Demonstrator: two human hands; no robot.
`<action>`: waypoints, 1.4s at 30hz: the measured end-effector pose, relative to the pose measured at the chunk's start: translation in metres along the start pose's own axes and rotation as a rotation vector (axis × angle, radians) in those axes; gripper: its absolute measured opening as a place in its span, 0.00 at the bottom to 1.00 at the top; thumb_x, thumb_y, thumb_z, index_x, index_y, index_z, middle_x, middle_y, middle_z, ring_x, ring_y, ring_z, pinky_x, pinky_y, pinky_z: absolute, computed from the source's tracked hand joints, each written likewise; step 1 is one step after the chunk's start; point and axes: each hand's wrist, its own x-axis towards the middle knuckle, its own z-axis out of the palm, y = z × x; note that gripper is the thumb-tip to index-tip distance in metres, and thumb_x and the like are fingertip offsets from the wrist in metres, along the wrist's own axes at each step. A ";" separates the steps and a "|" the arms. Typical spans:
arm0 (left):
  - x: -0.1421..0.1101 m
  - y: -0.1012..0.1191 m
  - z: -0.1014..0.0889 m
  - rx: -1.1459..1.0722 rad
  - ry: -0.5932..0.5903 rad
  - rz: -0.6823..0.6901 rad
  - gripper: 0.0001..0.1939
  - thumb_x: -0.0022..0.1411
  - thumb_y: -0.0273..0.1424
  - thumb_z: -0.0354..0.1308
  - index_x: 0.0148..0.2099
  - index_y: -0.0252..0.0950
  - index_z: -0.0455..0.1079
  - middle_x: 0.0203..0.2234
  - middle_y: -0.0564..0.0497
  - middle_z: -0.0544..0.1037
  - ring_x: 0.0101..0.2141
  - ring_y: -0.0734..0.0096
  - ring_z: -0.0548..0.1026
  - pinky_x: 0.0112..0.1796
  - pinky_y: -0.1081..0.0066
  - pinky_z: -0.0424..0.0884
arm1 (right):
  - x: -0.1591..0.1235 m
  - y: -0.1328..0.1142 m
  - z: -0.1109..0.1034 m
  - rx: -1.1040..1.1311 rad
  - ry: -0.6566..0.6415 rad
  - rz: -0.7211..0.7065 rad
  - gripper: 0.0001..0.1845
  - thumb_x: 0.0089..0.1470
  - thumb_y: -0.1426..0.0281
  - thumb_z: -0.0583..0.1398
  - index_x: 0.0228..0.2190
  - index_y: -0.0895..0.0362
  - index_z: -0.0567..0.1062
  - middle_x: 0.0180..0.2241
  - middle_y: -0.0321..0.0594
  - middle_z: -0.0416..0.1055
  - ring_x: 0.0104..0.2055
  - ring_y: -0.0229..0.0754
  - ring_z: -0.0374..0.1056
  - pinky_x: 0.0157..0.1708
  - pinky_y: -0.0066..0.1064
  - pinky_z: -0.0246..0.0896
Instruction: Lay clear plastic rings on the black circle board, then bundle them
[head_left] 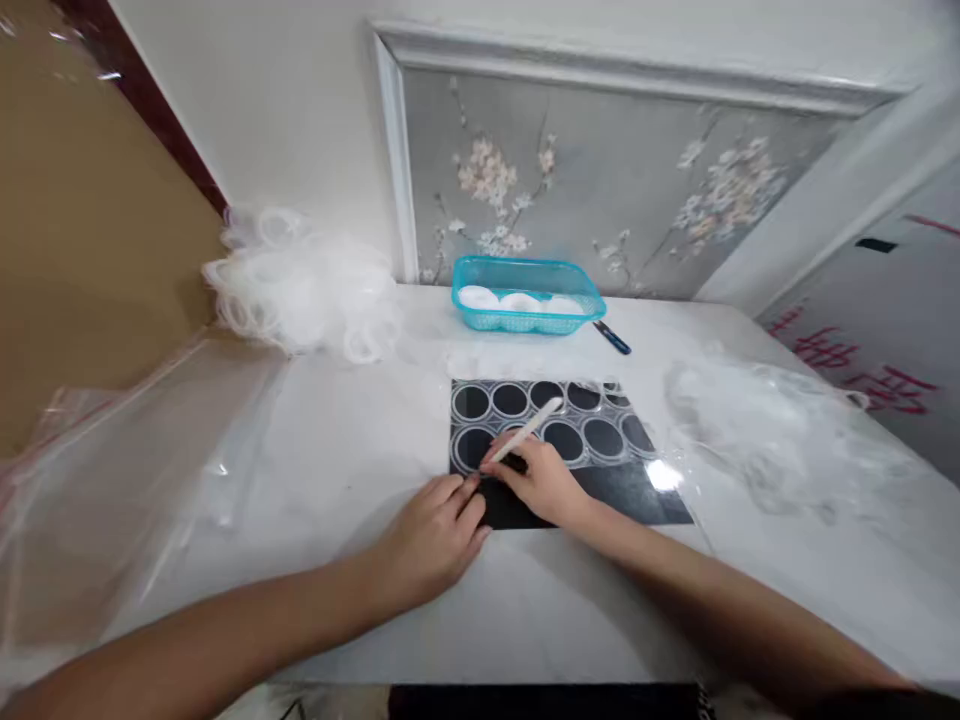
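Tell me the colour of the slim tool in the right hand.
The slim tool is off-white, seen best in the head view.

My L hand (435,530) is palm-down, fingers bent & close tog., tips pointing fwd and a bit R. L wrist (375,583) looks abt straight; L forearm (225,635) is bare, slanting in from the lower L corner. My R hand (540,480) is in a pinch grip, thumb vs. index, tips just beside the L fingertips; can't see all the other R fingers. R forearm (720,590) is bare too, coming up diag. from lower R.
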 end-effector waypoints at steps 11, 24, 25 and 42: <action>-0.001 -0.003 -0.012 -0.109 -0.032 -0.156 0.08 0.61 0.32 0.56 0.38 0.31 0.70 0.39 0.44 0.76 0.37 0.60 0.68 0.38 0.60 0.67 | 0.065 0.010 -0.061 -0.548 0.518 -0.269 0.08 0.58 0.73 0.56 0.32 0.52 0.76 0.31 0.37 0.76 0.43 0.47 0.67 0.56 0.52 0.50; 0.032 0.013 0.001 0.113 0.047 0.151 0.19 0.66 0.42 0.49 0.44 0.29 0.69 0.49 0.38 0.73 0.48 0.54 0.70 0.48 0.60 0.66 | -0.027 0.026 -0.035 0.007 0.054 0.069 0.05 0.55 0.68 0.60 0.30 0.54 0.76 0.34 0.38 0.76 0.43 0.46 0.69 0.46 0.40 0.62; 0.034 0.015 0.004 0.137 0.045 0.160 0.20 0.66 0.42 0.48 0.44 0.28 0.69 0.48 0.37 0.74 0.48 0.54 0.71 0.48 0.60 0.67 | -0.026 0.026 -0.035 0.011 0.061 0.090 0.05 0.55 0.68 0.61 0.30 0.54 0.76 0.35 0.39 0.76 0.43 0.46 0.69 0.46 0.40 0.62; 0.034 0.018 0.010 0.179 0.115 0.121 0.17 0.67 0.38 0.47 0.43 0.28 0.67 0.42 0.38 0.74 0.44 0.57 0.73 0.44 0.62 0.70 | -0.031 0.024 -0.043 0.131 0.015 0.141 0.08 0.55 0.65 0.60 0.34 0.53 0.78 0.39 0.41 0.77 0.54 0.49 0.65 0.54 0.45 0.58</action>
